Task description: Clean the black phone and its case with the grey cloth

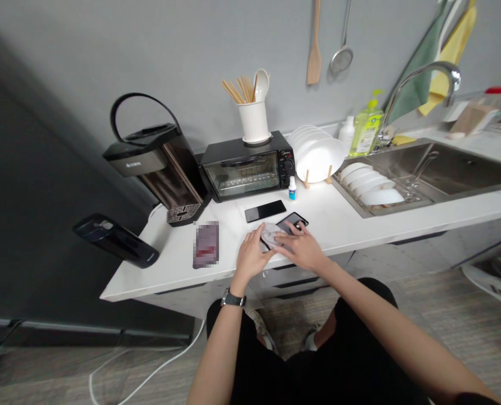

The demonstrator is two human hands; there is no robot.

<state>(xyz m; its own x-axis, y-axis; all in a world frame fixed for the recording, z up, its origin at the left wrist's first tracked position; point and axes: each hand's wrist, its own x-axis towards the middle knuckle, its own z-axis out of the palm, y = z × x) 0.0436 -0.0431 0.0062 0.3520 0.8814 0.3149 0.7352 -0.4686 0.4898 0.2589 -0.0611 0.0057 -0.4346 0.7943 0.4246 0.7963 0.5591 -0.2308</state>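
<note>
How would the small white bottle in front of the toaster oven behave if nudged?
The small white bottle would probably tip easily, being tall and narrow; its rounded sides suggest it may then roll across the smooth counter.

Just below the frame's centre, the left hand point(250, 256) and right hand point(303, 248) touch a grey cloth point(269, 232). A toaster oven point(246, 173) stands above, a sink point(470, 164) at right

Grey wall point(191, 45) above white counter point(339, 219), wood-look floor point(440, 306)
</note>
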